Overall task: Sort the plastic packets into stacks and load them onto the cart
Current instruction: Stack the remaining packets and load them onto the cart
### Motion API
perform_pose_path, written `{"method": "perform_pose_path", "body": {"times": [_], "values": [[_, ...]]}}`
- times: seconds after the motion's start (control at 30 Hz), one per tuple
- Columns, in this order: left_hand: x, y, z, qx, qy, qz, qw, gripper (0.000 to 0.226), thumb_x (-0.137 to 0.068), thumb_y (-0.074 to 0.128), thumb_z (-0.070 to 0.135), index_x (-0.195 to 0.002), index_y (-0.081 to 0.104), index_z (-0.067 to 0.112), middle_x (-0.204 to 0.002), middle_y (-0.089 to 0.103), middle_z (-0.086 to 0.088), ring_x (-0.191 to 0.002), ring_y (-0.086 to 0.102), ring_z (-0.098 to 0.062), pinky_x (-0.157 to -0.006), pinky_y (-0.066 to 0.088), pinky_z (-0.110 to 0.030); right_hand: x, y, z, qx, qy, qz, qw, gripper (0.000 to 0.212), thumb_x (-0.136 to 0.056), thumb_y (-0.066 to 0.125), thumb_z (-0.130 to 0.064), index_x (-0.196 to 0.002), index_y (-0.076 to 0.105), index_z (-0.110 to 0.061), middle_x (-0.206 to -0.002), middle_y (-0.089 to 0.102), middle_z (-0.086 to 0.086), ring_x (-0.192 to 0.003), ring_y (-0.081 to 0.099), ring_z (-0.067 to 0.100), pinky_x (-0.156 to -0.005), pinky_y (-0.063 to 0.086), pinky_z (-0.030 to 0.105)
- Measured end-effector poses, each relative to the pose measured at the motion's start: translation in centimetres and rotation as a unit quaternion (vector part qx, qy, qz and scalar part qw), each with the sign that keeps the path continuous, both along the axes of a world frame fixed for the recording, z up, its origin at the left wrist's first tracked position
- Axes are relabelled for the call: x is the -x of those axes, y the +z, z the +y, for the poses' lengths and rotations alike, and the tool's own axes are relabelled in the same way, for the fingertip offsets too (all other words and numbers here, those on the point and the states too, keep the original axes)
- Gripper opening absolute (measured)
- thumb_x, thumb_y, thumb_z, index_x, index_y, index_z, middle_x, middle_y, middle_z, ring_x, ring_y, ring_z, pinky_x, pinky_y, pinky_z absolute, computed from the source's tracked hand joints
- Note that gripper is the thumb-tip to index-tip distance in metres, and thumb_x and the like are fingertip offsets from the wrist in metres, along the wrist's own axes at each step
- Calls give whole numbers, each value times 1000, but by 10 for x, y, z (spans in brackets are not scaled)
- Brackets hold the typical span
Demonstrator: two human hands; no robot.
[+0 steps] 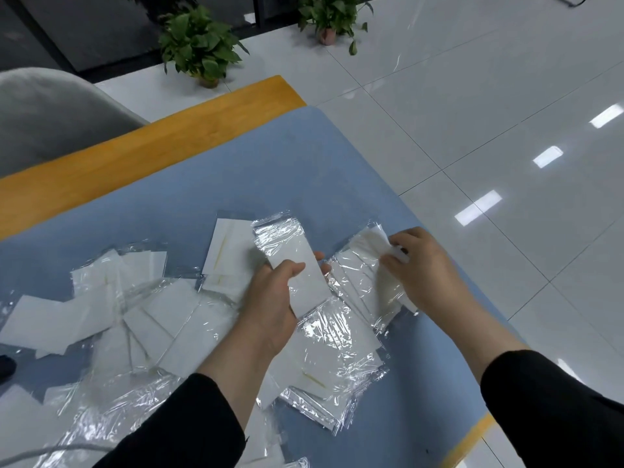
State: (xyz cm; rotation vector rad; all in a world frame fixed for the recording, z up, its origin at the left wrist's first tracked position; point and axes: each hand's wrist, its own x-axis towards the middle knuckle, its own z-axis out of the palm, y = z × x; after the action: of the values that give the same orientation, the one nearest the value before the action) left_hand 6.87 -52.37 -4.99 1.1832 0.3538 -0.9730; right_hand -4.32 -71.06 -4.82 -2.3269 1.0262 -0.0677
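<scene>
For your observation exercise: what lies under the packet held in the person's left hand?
Under the held packet in the left hand lie more clear packets on the blue mat. What lies directly beneath the hand itself is covered.

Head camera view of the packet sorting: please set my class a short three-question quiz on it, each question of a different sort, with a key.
1. True or false: the left hand holds a long clear plastic packet with a white insert lifted above the blue table mat.
2. Multiple choice: the right hand pinches packets in (a) the fanned stack of clear packets on the right, (b) the loose pile of packets on the left, (c) neither.
3. Fill in: beyond the table, on the white tiled floor, stand two potted green ____.

Key: 1 true; 2 a; 3 plants.
</scene>
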Motion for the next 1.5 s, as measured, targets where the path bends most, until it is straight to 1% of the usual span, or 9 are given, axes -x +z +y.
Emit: {"method": "perform_pose_path", "body": {"times": [0.13, 0.3, 0.6, 0.73, 0.83, 0.93, 1.03, 1.3, 1.5], "values": [[2, 2, 1, 10, 3, -5, 1000, 34, -97, 43, -1, -124, 64, -1, -116, 74, -17, -107, 71, -35, -99, 51, -57, 9, -1, -2, 67, -18, -35, 997, 9, -90, 67, -15, -82, 71, -12, -91, 56, -4, -79, 52, 20, -68, 36, 30], [2, 6, 3, 24, -5, -22, 999, 30, -98, 41, -1, -114, 66, 4, -110, 77, -12, -102, 71, -30, -98, 52, -54, 19, 9, -7, 10, -55, -7, 998, 44, -96, 59, -23, -61, 33, -13, -57, 29, 0, -56, 26, 19, -52, 25, 35], [10, 6, 2, -9, -28, -42, 999, 23, -98, 52, 8, -105, 74, 9, -106, 75, -19, -97, 70, -32, -86, 56, -56, 30, 21, -5, -52, -142, -114, 982, 27, -99, 59, -24, -76, 57, -10, -67, 55, 16, -61, 49, 32, -51, 37, 24], [22, 6, -10, -19, -43, -51, 998, 24, -99, 64, 34, -108, 72, 14, -113, 74, -19, -100, 70, -30, -89, 54, -50, 17, 31, 20, -150, -140, -187, 961, 17, -96, 65, -24, -86, 68, -11, -76, 65, 16, -53, 60, 18, -63, 52, 45], [30, 8, -21, -14, -84, -75, 994, 47, -83, 76, 54, -112, 75, 18, -111, 77, -11, -107, 72, -30, -101, 52, -60, 8, 34, 36, -141, -86, -157, 974, 24, -99, 62, -24, -84, 66, -5, -75, 65, 15, -50, 59, 11, -60, 46, 33], [30, 6, -27, -3, -102, -97, 990, 40, -80, 79, 43, -111, 77, 18, -109, 77, -12, -106, 73, -32, -101, 51, -61, 5, 29, 45, -111, 13, -86, 990, 32, -103, 54, -26, -72, 56, -15, -72, 55, 7, -60, 55, 8, -55, 36, 19], [26, 3, -28, -7, -74, -113, 991, 35, -78, 81, 34, -108, 78, 14, -107, 78, -12, -105, 73, -33, -101, 52, -60, 11, 19, 44, -74, 20, -93, 993, 14, -102, 55, -29, -104, 69, -28, -93, 55, -5, -79, 54, 2, -72, 39, 15], [14, -14, -4, -67, 24, -87, 994, 25, -72, 79, 33, -95, 77, 21, -100, 77, -6, -97, 72, -29, -98, 52, -64, 45, -5, 49, -45, -48, 98, 993, 72, -72, 75, -66, -129, 57, -26, -111, 53, -4, -107, 57, 23, -88, 47, 37], [16, -10, -3, -87, -8, -122, 989, 31, -75, 72, 34, -104, 72, 23, -99, 79, -2, -99, 74, -28, -94, 55, -62, 28, -9, 69, 28, -30, 144, 989, 65, -73, 69, -72, -123, 54, -33, -120, 54, -9, -120, 50, 19, -94, 34, 40]]}}
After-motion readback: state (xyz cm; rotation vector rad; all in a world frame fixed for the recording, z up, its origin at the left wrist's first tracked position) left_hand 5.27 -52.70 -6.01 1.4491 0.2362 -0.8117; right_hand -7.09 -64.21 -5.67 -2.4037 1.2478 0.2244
